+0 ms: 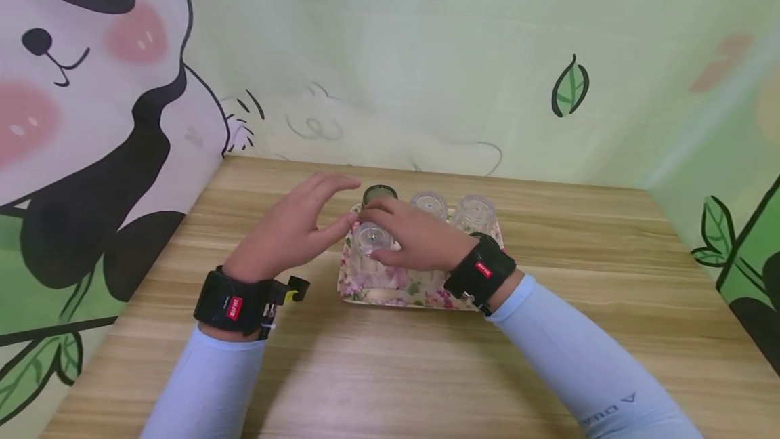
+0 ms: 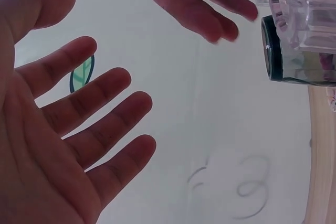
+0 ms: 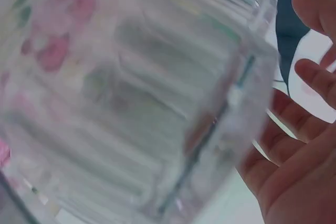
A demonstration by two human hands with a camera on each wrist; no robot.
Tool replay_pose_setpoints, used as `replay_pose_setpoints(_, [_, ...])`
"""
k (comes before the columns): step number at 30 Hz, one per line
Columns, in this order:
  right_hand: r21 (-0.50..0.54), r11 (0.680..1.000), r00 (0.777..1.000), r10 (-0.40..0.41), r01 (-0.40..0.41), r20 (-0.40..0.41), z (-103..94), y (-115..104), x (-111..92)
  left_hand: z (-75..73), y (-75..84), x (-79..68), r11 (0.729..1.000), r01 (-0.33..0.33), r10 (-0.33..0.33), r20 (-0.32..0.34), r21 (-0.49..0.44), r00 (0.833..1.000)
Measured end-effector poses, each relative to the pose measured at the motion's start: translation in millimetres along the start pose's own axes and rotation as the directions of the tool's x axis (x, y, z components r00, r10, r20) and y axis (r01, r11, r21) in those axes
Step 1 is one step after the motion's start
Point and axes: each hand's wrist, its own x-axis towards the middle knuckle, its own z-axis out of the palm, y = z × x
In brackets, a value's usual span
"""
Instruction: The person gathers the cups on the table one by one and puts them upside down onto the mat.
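Note:
A flowered tray [image 1: 420, 300] stands on the table with several cups on it. A clear cup [image 1: 373, 239] is at its front left, a dark-tinted cup [image 1: 379, 192] at its back left. Two more clear cups, one at the back middle [image 1: 429, 202] and one at the back right [image 1: 475, 207], stand behind my right hand. My right hand [image 1: 420, 236] hovers over the tray, relaxed and holding nothing, partly hiding the cups. Left of the tray, my left hand [image 1: 283, 232] is raised with fingers spread, its palm [image 2: 42, 150] bare in the left wrist view.
The wooden table [image 1: 390, 371] reaches back to a printed cloth wall [image 1: 426, 87] with a panda [image 1: 91, 87] on the left. Each wrist wears a black band, the left one [image 1: 228, 303] with a small device on its side.

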Motion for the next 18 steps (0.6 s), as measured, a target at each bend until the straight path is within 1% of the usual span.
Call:
replay_pose_setpoints(2, [0.003,1.0,0.999,-0.028,0.028,-0.031,-3.7,1,-1,-0.2,-0.3,0.4,1.0,-0.001,0.001,-0.003,-0.003,1.0])
replay_pose_setpoints(4, [0.008,0.999,0.998,-0.033,0.033,-0.051,-7.8,1,-4,0.0,-0.2,0.9,1.0,-0.001,0.001,-0.006,-0.004,1.0])
replay_pose_setpoints(7, [0.024,1.0,0.996,-0.016,0.018,-0.087,-14.4,2,-11,0.8,0.7,1.4,1.0,-0.005,0.005,-0.012,-0.009,1.0])
replay_pose_setpoints(10, [0.036,0.999,0.989,0.028,-0.023,-0.145,-20.1,4,-23,3.5,1.9,2.3,1.0,-0.016,0.015,-0.034,-0.019,0.999])
replay_pose_setpoints(12, [0.055,0.998,0.978,0.053,-0.043,-0.201,-24.2,6,-33,6.5,3.0,3.1,0.999,-0.036,0.035,-0.052,-0.022,0.998])
replay_pose_setpoints(14, [0.066,0.996,0.963,0.069,-0.053,-0.262,-28.0,8,-45,10.0,4.6,4.1,0.998,-0.063,0.061,-0.072,-0.022,0.996])
replay_pose_setpoints(18, [0.089,0.996,0.926,0.058,-0.027,-0.372,-37.0,8,-68,16.0,8.8,4.9,0.992,-0.123,0.12,-0.088,-0.025,0.989])
